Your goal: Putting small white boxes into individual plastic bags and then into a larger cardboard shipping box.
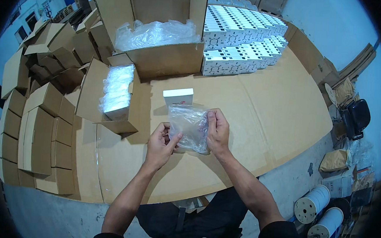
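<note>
A clear plastic bag (pixel 188 126) is held up over the cardboard-covered table (pixel 269 110). My left hand (pixel 162 144) pinches its lower left edge. My right hand (pixel 217 131) grips its right side, fingers at the top corner. Just behind the bag a small white box (pixel 178 96) stands on the table, apart from both hands.
An open carton (pixel 112 114) at the left holds bagged white items (pixel 116 90). A large open carton (pixel 168 58) with clear plastic liner stands behind. Stacked white boxes (pixel 243 39) fill the back right. Many cardboard cartons (pixel 37 122) pile at the left; white spools (pixel 311 205) lie at the lower right.
</note>
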